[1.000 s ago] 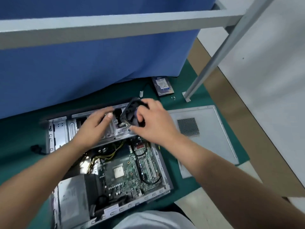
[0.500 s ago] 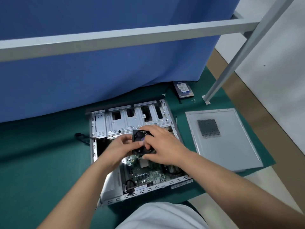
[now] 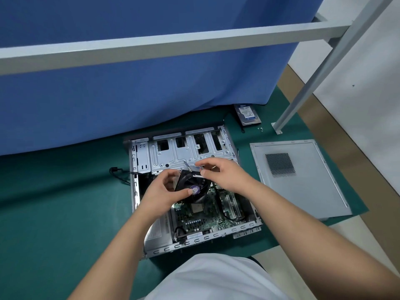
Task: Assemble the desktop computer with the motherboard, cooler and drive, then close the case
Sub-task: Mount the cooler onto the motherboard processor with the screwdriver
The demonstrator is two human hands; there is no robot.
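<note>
An open grey computer case (image 3: 140,161) lies flat on the green mat, with the green motherboard (image 3: 205,219) inside and its bare CPU (image 3: 197,207) showing. Above the board hangs the black cooler fan (image 3: 192,187), tilted, with a round purple label. My left hand (image 3: 164,193) grips the cooler by its left side, thumb on the fan face. My right hand (image 3: 225,174) pinches the cooler's upper right corner. The hard drive (image 3: 247,114) lies far back on the mat beside the blue curtain.
The grey side panel (image 3: 303,180) with a mesh vent lies right of the case. A few small screws (image 3: 260,128) sit near a grey frame leg (image 3: 279,126). A black cable (image 3: 116,171) trails left of the case. A grey bar (image 3: 173,44) crosses overhead.
The cooler has tipped so its fan face shows. My right hand has moved from covering the cooler to pinching its upper corner. The view has shifted left, so everything appears further right.
</note>
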